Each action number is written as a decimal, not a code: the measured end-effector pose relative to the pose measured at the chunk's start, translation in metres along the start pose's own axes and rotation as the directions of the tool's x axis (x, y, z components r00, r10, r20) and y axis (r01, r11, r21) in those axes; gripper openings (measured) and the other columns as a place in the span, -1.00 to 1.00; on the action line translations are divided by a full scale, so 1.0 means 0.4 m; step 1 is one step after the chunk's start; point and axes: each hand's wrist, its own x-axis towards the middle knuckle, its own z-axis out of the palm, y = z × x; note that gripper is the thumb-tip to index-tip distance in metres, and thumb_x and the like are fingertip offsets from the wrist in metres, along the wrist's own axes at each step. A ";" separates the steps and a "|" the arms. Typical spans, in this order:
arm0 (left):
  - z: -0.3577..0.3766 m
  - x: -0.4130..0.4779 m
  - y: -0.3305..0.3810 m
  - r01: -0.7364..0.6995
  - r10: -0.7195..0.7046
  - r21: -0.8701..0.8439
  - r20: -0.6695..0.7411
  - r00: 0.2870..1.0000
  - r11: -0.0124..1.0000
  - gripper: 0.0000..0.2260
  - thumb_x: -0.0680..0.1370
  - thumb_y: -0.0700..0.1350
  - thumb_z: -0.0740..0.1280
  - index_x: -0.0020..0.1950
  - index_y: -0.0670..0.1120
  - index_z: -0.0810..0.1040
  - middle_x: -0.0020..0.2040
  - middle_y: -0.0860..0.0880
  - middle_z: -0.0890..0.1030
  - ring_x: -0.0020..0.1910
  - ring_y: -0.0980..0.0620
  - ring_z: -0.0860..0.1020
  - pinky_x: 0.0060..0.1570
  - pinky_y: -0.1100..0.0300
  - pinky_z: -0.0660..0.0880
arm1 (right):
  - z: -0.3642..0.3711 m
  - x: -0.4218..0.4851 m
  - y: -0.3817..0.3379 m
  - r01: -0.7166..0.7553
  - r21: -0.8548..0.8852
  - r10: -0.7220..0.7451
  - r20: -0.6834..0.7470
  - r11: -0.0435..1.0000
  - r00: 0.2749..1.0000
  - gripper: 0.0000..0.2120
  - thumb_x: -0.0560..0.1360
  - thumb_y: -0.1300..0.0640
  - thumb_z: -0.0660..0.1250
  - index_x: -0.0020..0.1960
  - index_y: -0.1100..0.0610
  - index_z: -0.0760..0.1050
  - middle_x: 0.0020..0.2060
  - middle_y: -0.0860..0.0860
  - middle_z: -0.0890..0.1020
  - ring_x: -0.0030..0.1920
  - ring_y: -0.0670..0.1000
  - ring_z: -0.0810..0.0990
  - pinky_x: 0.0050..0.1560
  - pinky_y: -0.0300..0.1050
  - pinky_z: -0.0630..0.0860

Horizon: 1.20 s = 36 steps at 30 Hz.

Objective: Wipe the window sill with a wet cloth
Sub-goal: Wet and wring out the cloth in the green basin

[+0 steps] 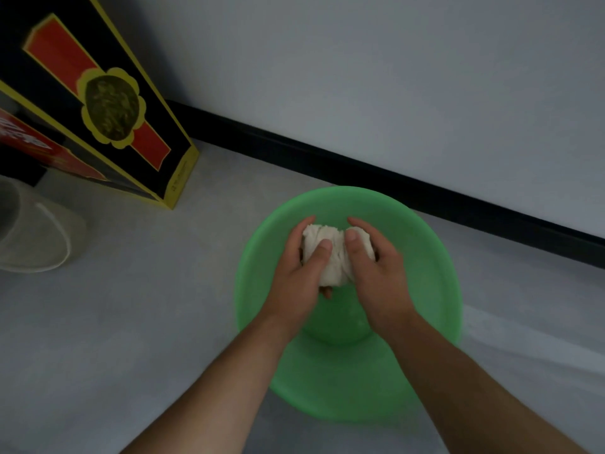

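A white cloth point(334, 257) is bunched into a tight wad above a green plastic basin point(435, 267) on the grey floor. My left hand point(299, 270) grips the cloth's left side, thumb across its front. My right hand point(376, 270) grips its right side, fingers curled over the top. Both hands hold the wad over the middle of the basin. The window sill is not in view.
A tall black box with yellow edges and a red band point(108, 103) leans at the upper left. A clear plastic container point(36, 234) lies at the left edge. A black skirting board point(393, 188) runs along the white wall behind the basin.
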 end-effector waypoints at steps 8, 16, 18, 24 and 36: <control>0.031 -0.019 -0.033 -0.062 0.162 0.378 -0.239 0.957 0.924 -0.50 0.47 0.37 0.05 -0.10 -0.03 0.50 -0.23 0.05 0.64 -0.21 0.06 0.61 -0.13 -0.02 0.56 | 0.066 -0.048 0.027 0.144 -0.117 -0.142 0.030 0.983 0.989 -0.71 0.57 -0.05 0.21 -0.16 0.14 0.50 -0.35 -0.04 0.56 -0.33 -0.10 0.51 -0.31 -0.13 0.49; 0.018 -0.019 -0.058 -0.007 0.136 0.482 -0.231 0.963 0.876 -0.41 0.50 0.36 -0.04 -0.08 -0.05 0.59 -0.15 0.00 0.66 -0.10 -0.03 0.62 -0.02 -0.05 0.54 | 0.072 -0.045 0.045 0.038 -0.141 -0.037 0.008 0.989 0.999 -0.70 0.64 0.19 0.21 -0.25 0.27 0.44 -0.40 0.03 0.50 -0.41 -0.09 0.43 -0.40 -0.19 0.40; 0.014 -0.021 -0.061 -0.007 0.133 0.493 -0.221 0.966 0.870 -0.44 0.53 0.30 -0.03 -0.10 -0.06 0.59 -0.17 0.00 0.65 -0.12 -0.02 0.61 -0.03 -0.04 0.53 | 0.074 -0.045 0.053 0.045 -0.166 -0.042 0.021 0.985 0.999 -0.66 0.62 0.12 0.20 -0.25 0.31 0.41 -0.40 0.06 0.48 -0.40 -0.07 0.41 -0.39 -0.13 0.39; 0.017 -0.031 -0.071 0.019 0.129 0.524 -0.244 0.961 0.851 -0.61 0.65 0.08 0.04 -0.25 -0.06 0.44 -0.28 -0.02 0.56 -0.22 -0.06 0.53 -0.13 0.00 0.46 | 0.073 -0.050 0.078 0.055 -0.210 -0.056 0.004 0.976 0.998 -0.68 0.58 0.16 0.15 -0.35 0.11 0.24 -0.47 -0.07 0.32 -0.44 -0.13 0.27 -0.43 -0.18 0.27; -0.011 -0.066 0.097 0.108 -0.095 0.211 -0.072 0.993 0.971 -0.77 0.63 0.06 0.26 -0.01 -0.09 0.54 -0.13 0.00 0.61 -0.17 0.13 0.56 -0.12 0.19 0.51 | 0.004 -0.098 -0.084 -0.117 -0.034 0.117 0.008 0.993 0.993 -0.90 0.61 0.07 0.28 0.02 0.06 0.55 -0.15 -0.05 0.62 -0.18 -0.14 0.57 -0.17 -0.21 0.56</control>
